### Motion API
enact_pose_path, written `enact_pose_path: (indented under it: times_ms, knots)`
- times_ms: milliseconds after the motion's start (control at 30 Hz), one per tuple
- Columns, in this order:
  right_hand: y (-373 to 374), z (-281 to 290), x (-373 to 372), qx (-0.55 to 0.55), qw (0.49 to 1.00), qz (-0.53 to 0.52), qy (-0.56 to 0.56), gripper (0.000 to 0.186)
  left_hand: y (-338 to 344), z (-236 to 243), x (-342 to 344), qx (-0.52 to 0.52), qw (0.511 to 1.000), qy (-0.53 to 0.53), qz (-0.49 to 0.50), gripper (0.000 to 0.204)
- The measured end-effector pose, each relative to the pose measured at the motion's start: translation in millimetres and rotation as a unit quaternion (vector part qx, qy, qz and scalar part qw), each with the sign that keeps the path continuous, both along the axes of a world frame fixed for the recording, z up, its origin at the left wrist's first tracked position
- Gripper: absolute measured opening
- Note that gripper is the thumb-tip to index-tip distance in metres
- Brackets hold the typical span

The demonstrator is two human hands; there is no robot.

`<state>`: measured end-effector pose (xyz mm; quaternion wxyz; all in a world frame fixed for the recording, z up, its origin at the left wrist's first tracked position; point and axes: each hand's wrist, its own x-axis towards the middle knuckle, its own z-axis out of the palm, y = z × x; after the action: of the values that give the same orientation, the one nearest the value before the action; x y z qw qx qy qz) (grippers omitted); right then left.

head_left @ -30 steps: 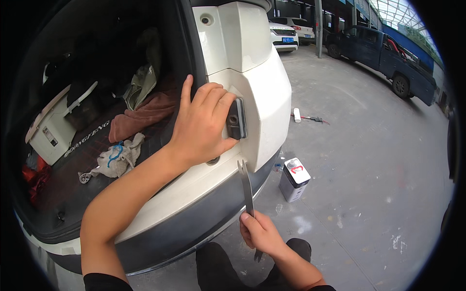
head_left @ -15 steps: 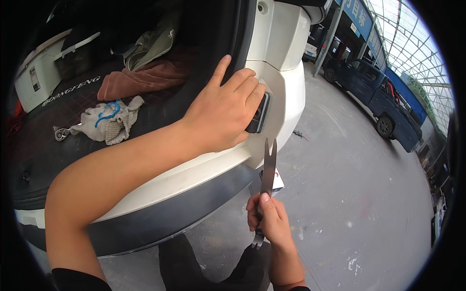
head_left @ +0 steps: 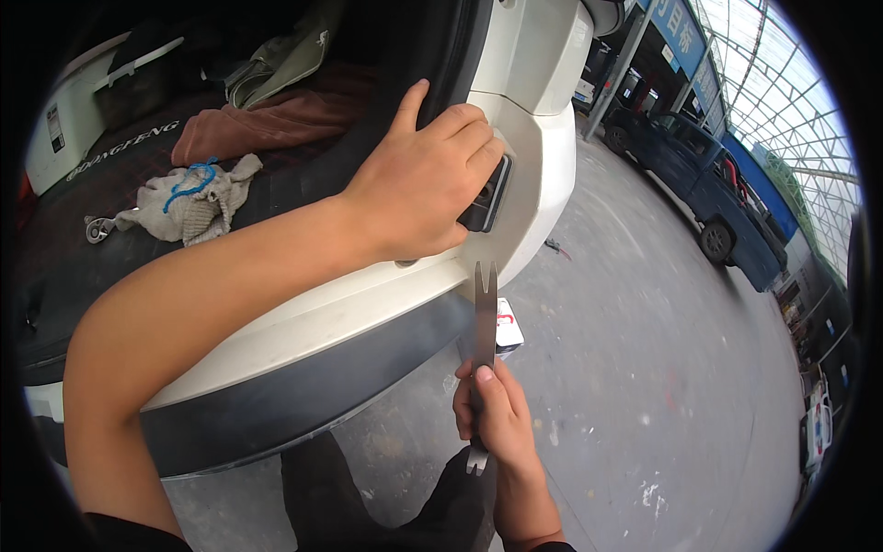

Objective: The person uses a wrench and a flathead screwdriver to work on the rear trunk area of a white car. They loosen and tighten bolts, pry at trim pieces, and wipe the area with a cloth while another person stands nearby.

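Observation:
My left hand (head_left: 428, 179) is at the white rear corner panel (head_left: 533, 152) of a vehicle. Its fingers bend over a black rectangular part (head_left: 492, 198) with a silvery edge, and one finger sticks up along the dark seal. The fingertips and most of that part are hidden behind the hand. In my right hand (head_left: 497, 405) is a flat metal pry bar (head_left: 486, 317), closed in the fist and upright. Its long forked tip points at the panel's lower edge, seemingly apart from it; a shorter notched end shows below the fist.
In the open cargo area lie a grey knitted glove (head_left: 202, 198) with blue cord, a ratchet (head_left: 98, 228), a brown cloth (head_left: 267, 124) and a pale bin (head_left: 69, 129). A dark bumper (head_left: 313, 396) runs below. A white box (head_left: 508, 327) stands on the floor; a pickup (head_left: 704, 184) is parked beyond.
The view has shifted slightly. The pry bar and my right hand have moved a little left, and the bar stands straighter. My left hand stays at the black part.

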<state>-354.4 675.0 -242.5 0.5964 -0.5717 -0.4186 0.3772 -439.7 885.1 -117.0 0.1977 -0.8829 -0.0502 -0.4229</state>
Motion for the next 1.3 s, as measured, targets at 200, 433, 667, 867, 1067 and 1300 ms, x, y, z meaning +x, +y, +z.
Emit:
enact_pose_path:
  times_ms: [200, 433, 667, 867, 1067, 1300]
  knots:
    - [11, 14, 2, 0.022, 0.999, -0.02, -0.03, 0.027, -4, 2, 1, -0.006, 1.0, 0.004, 0.001, 0.072]
    - [24, 17, -2, 0.031, 0.999, -0.035, -0.006, 0.027, -14, 5, -4, 0.015, 1.0, 0.001, 0.011, 0.069]
    - [34, -3, -1, 0.09, 0.995, -0.029, 0.01, 0.028, -99, -25, -32, -0.449, 0.881, 0.137, 0.049, 0.035]
    - [42, 0, 4, 0.092, 0.994, -0.033, -0.051, 0.031, -86, -56, -2, -0.54, 0.825, 0.165, 0.018, 0.043]
    - [45, -2, 11, 0.068, 0.975, -0.099, -0.185, 0.031, -75, -75, 2, -0.585, 0.796, 0.133, -0.084, 0.043]
    - [40, 5, 15, 0.037, 0.99, -0.047, -0.127, 0.028, -72, -82, 4, -0.592, 0.79, 0.12, -0.101, 0.039]
